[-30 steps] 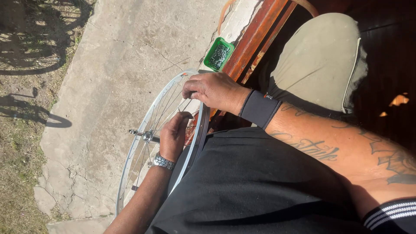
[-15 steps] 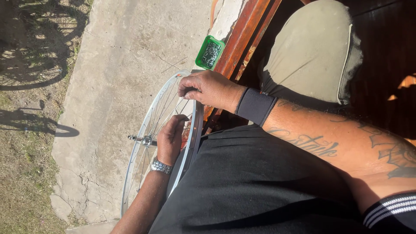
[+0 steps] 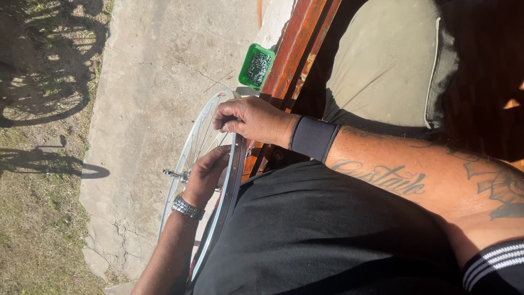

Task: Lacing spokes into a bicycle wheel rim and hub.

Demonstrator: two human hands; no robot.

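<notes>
Bicycle wheel (image 3: 203, 164) on edge; axle (image 3: 173, 173) sideways; both hands (image 3: 252, 119) on rim.

One silver bicycle wheel (image 3: 210, 180) stands at centre, with two hands on it: the left hand (image 3: 204, 173) and the right hand (image 3: 252, 119). One green tray (image 3: 256, 66) sits at twelve o'clock of the wheel, and there is one wristwatch (image 3: 186, 208) and one black wristband (image 3: 313, 137).

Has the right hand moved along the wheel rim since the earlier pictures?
No. The right hand grips the top of the wheel rim, just below the green tray, as before. Only the camera view shifted slightly.
</notes>
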